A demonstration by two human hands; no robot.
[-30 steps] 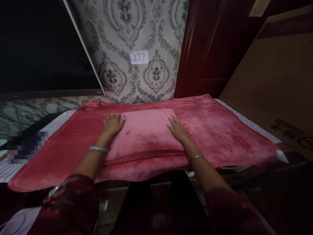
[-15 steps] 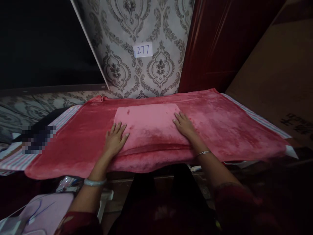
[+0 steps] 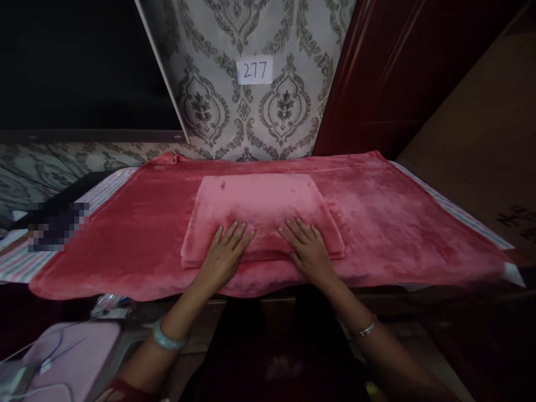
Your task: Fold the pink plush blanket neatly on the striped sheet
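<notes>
A folded pink plush cloth, shaped like a flat rectangle, lies in the middle of a larger reddish-pink plush blanket. My left hand rests on the front left part of the folded cloth, fingers stretched forward and slightly apart. On the front right part lies my right hand, also flat with its fingers spread. Neither hand grips anything. The wrists reach over the front edge of the blanket.
Striped cloth shows from under the blanket at both sides. A dark screen stands back left, a large cardboard box at right. A paper marked 277 is on the wall. Below left is a pink stool-like surface with cables.
Both hands have moved from the sides of the folded cloth inward and toward me, onto its front part. The cloth's front edge now looks straighter. The view has shifted slightly.
</notes>
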